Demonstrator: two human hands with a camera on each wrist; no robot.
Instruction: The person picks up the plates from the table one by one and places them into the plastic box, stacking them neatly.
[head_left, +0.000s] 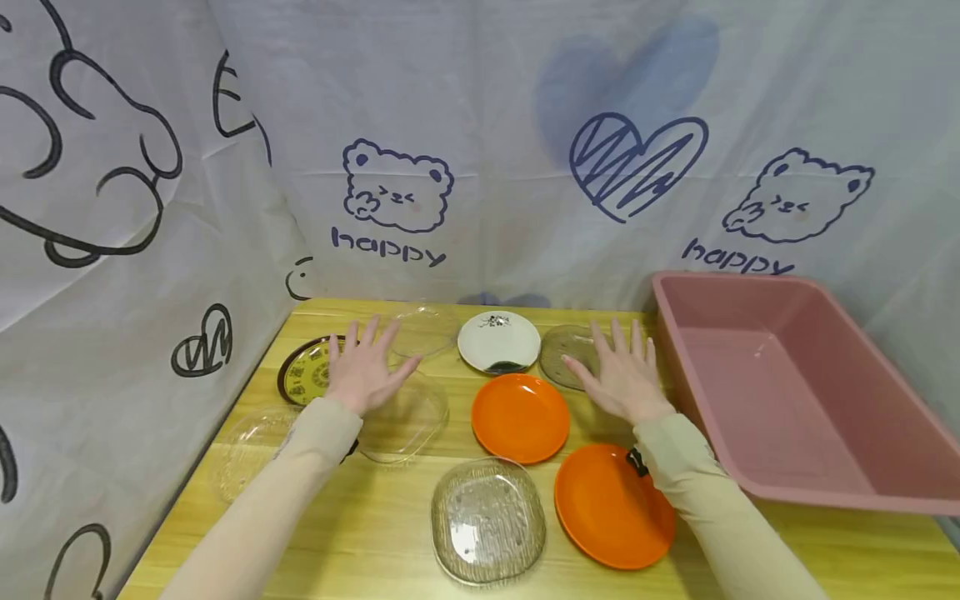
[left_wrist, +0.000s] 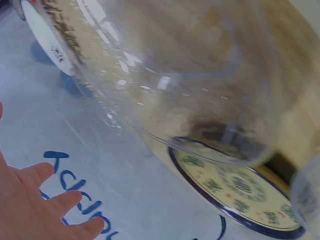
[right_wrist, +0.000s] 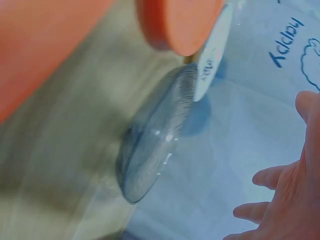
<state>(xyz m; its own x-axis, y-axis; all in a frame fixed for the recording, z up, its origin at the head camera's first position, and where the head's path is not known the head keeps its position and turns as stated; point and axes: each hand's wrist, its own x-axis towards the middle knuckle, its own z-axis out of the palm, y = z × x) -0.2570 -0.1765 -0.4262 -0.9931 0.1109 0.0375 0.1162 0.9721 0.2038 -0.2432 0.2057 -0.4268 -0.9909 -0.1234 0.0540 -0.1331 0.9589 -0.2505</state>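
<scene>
My left hand (head_left: 363,371) is held over the table with fingers spread and holds nothing. Beneath and around it are a yellow patterned plate (head_left: 303,379) with a dark rim and a clear plate (head_left: 412,421). Another clear plate (head_left: 429,329) lies just behind. Fingers also spread, my right hand (head_left: 626,379) hovers near a greyish see-through plate (head_left: 558,354), partly covering it in the head view. Between the hands sit a white plate (head_left: 498,337) with a dark floral print and an orange plate (head_left: 520,417). A larger orange plate (head_left: 611,508) lies below my right wrist.
A deep pink basin (head_left: 757,400) stands at the right of the wooden table. Toward the front is a square see-through plate (head_left: 487,521); a clear dish (head_left: 251,442) lies by my left forearm. White printed cloth (head_left: 510,233) hangs behind and on the left.
</scene>
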